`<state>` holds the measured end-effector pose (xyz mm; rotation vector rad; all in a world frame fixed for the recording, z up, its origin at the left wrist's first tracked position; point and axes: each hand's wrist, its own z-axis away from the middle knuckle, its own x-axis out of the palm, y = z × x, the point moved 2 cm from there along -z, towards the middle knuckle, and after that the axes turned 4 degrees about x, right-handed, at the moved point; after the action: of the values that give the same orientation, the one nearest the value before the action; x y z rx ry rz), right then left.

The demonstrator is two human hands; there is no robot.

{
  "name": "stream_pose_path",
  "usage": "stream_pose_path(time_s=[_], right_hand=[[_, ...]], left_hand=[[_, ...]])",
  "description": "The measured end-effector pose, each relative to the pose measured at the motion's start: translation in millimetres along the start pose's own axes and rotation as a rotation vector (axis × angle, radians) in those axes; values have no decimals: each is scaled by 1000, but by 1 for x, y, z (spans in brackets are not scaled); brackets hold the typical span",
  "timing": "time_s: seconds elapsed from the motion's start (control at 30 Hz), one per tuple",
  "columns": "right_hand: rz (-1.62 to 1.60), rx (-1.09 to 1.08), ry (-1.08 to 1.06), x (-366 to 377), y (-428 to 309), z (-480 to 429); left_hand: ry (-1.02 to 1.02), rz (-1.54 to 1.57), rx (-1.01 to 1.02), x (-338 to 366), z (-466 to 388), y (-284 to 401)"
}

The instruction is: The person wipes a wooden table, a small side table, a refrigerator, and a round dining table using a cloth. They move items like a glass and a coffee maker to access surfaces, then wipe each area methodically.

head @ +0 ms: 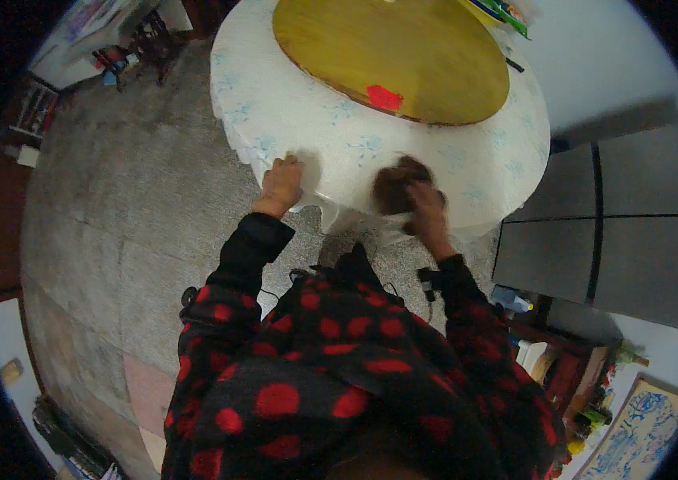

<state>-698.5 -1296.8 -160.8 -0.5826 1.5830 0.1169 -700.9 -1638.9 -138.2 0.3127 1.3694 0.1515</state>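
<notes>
A round table covered by a white cloth with blue flowers (315,129) stands before me. My right hand (429,210) holds a dark brown cloth (396,186), blurred by motion, against the tabletop near its front edge. To its left, my left hand (282,180) rests on the tablecloth at the edge, its fingers curled; whether it grips the cover's edge cannot be told. Beyond both hands lies a large round yellow-brown board (399,54) with a red patch (384,97) near its front rim.
Behind the board at the right are a green and yellow package (504,15) and a small black object (514,64). A grey panelled cabinet (651,222) stands to the right. Dark wooden stools (150,42) are at the upper left, beyond the grey floor.
</notes>
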Motion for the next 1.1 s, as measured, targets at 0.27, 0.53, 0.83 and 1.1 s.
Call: stream_pose_path(time_s=[0.27, 0.53, 0.83, 1.1], right_hand=[[411, 393, 132, -3, 109, 5], [199, 22, -135, 58, -86, -82], [63, -216, -159, 104, -191, -304], [-32, -6, -257, 138, -249, -488]], left_hand=[[2, 147, 181, 11, 2, -26], [400, 250, 230, -5, -8, -121], [82, 518, 434, -26, -10, -154], [-53, 629, 190, -69, -38, -241]])
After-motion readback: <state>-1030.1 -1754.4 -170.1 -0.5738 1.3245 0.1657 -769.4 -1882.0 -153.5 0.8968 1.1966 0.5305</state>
